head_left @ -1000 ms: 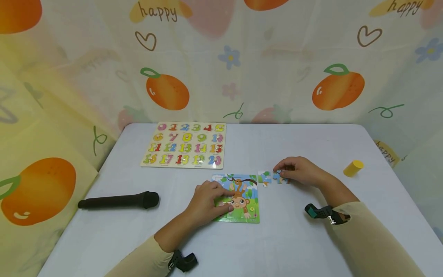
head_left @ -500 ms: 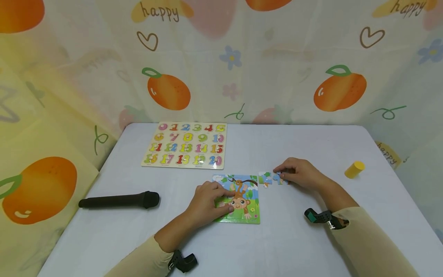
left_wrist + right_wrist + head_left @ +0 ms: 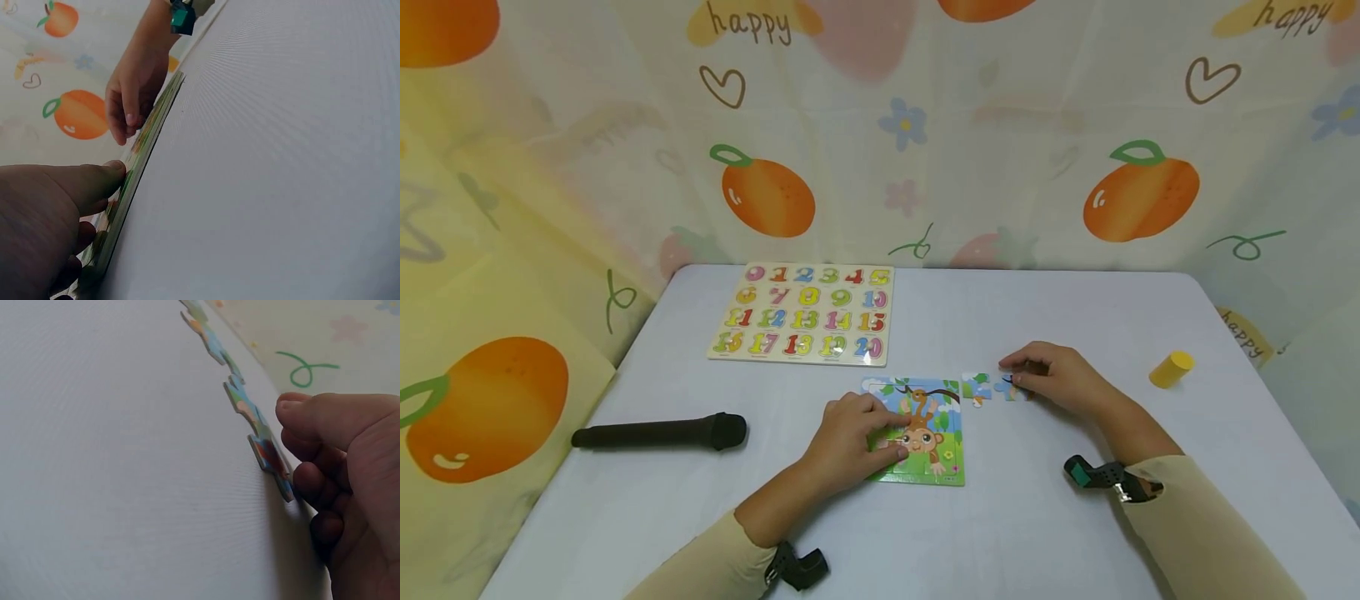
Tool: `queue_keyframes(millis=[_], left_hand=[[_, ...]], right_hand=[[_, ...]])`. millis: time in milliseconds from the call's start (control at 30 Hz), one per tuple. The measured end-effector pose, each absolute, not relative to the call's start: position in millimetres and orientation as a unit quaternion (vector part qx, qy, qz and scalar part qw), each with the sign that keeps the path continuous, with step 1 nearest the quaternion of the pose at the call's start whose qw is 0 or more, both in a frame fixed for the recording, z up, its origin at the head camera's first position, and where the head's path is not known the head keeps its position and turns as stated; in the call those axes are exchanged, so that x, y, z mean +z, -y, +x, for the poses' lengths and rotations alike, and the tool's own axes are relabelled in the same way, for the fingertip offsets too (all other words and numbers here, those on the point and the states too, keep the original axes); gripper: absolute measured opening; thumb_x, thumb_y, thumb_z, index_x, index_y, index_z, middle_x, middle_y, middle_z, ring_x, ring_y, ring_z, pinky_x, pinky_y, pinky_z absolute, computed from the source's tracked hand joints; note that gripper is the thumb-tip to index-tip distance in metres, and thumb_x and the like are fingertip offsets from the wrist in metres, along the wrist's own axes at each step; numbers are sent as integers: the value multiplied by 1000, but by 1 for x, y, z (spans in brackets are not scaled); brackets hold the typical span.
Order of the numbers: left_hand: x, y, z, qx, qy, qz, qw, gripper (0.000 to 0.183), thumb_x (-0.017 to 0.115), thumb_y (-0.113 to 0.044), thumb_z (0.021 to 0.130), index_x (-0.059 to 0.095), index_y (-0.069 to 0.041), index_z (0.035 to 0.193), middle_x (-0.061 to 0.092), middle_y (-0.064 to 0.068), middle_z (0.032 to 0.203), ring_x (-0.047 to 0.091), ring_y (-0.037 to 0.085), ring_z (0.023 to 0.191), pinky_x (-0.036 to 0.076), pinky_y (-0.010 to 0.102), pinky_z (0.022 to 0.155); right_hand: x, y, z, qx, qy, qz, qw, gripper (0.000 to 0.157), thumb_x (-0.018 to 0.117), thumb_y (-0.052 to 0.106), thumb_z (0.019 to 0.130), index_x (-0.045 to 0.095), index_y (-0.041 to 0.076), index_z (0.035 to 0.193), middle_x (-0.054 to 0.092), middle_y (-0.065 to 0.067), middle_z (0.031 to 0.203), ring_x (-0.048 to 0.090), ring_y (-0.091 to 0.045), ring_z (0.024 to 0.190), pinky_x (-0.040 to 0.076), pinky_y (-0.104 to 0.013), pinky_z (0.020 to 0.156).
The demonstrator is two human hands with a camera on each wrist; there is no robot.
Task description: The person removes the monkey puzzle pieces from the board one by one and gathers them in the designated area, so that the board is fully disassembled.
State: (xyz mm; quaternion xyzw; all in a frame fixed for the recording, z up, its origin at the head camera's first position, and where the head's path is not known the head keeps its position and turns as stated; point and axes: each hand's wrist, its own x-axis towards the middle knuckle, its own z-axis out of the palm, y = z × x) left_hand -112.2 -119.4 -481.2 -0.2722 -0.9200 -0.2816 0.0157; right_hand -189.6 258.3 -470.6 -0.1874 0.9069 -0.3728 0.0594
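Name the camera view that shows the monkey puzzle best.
The head view: it shows the monkey puzzle from above, picture readable, partly covered by the left hand. The left wrist view shows it as a thin, slanted strip. In the right wrist view, it cannot be surely made out.

Shifted slightly right with the right hand [image 3: 1060, 379], drawing the fingertips [image 3: 1007, 361] a little away from the left puzzle piece [image 3: 977, 387] and baring more of the right puzzle piece [image 3: 1007, 391]. Turned very slightly left in the head view.
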Motion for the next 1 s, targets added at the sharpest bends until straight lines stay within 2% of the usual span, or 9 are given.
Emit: queue_keyframes(millis=[133, 333, 500, 633, 733, 833, 1000], left_hand=[[-479, 119, -111, -275, 920, -277, 28, 37, 91, -40, 86, 84, -26, 120, 64, -10, 99, 52, 12, 95, 35, 39, 83], [-478, 114, -111, -280, 910, -300, 52, 35, 92, -37, 85, 85, -26, 117, 63, -10, 95, 51, 10, 91, 36, 37, 81], [-476, 107, -111, -287, 902, -319, 42, 32, 90, -35, 88, 84, -26, 118, 63, -9, 97, 51, 11, 91, 40, 38, 83], [-476, 101, -113, -286, 900, -326, 34, 32, 89, -36, 89, 84, -25, 118, 63, -9, 99, 51, 11, 91, 42, 38, 84], [-476, 98, -115, -283, 900, -329, 31, 37, 89, -41, 89, 83, -24, 121, 63, -9, 99, 50, 10, 89, 41, 35, 81], [-477, 95, -117, -279, 902, -328, 29, 44, 89, -47, 87, 82, -25, 124, 64, -9, 99, 50, 8, 87, 40, 31, 78], [-481, 91, -118, -270, 906, -324, 28, 46, 90, -50, 85, 82, -27, 124, 62, -9, 99, 52, 8, 90, 38, 32, 78]], right_hand=[[-468, -259, -190, -391, -901, -179, 66, 23, 76, 11, 100, 79, 13, 122, 72, 1, 105, 60, -18, 89, 50, -27, 79], [-459, -253, -192, -419, -886, -170, 99, 24, 74, 12, 102, 76, 9, 125, 70, -4, 103, 66, -20, 77, 54, -30, 73], [-451, -243, -197, -430, -877, -178, 118, 23, 74, 13, 102, 76, 9, 125, 70, -7, 109, 63, -22, 84, 57, -33, 67], [-447, -232, -202, -435, -869, -195, 135, 23, 74, 12, 101, 76, 10, 123, 69, -7, 110, 59, -22, 76, 55, -34, 57], [-444, -222, -206, -428, -865, -220, 140, 22, 75, 13, 100, 77, 12, 123, 71, -5, 112, 60, -20, 79, 52, -33, 63], [-441, -209, -209, -419, -861, -250, 140, 22, 75, 15, 100, 77, 14, 122, 73, -3, 116, 60, -20, 93, 50, -34, 74], [-438, -187, -213, -411, -849, -287, 165, 22, 76, 14, 98, 77, 14, 120, 73, 0, 120, 60, -25, 108, 47, -45, 93]])
